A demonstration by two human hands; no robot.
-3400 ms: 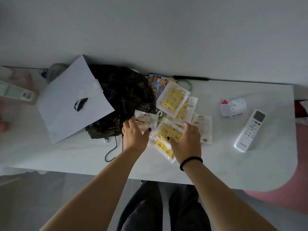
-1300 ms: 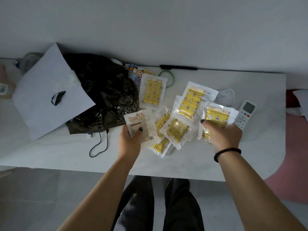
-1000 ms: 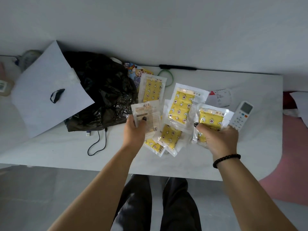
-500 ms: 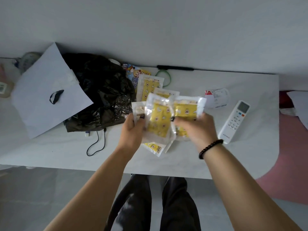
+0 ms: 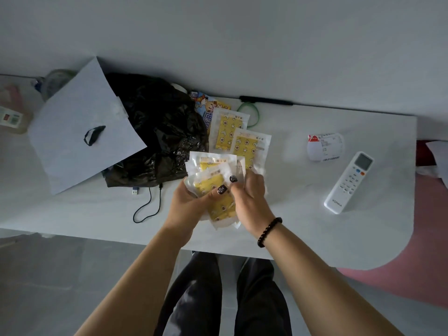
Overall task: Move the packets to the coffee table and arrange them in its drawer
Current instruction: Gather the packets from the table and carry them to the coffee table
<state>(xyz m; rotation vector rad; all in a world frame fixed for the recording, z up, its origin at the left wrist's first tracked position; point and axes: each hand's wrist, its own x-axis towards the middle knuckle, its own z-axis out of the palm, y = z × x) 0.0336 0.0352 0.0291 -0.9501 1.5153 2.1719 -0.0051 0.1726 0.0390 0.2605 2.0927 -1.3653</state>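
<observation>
Both hands meet over the white table, pressing together a stack of clear packets with yellow contents. My left hand grips the stack from the left with its thumb on top. My right hand, a dark bead bracelet on its wrist, clasps it from the right. Two more yellow packets lie flat on the table just beyond the hands: one farther back, one overlapping it. A colourful cartoon packet peeks out behind them. No drawer is in view.
A crumpled black plastic bag lies left of the packets, partly under a white paper sheet. A black cable trails near the front edge. A label roll and a white remote lie at the right. A green loop lies at the back.
The packets were fanned out between two separated hands. The hands have come together, and the fan has collapsed into one stack held by both. Two packets now lie uncovered on the table.
</observation>
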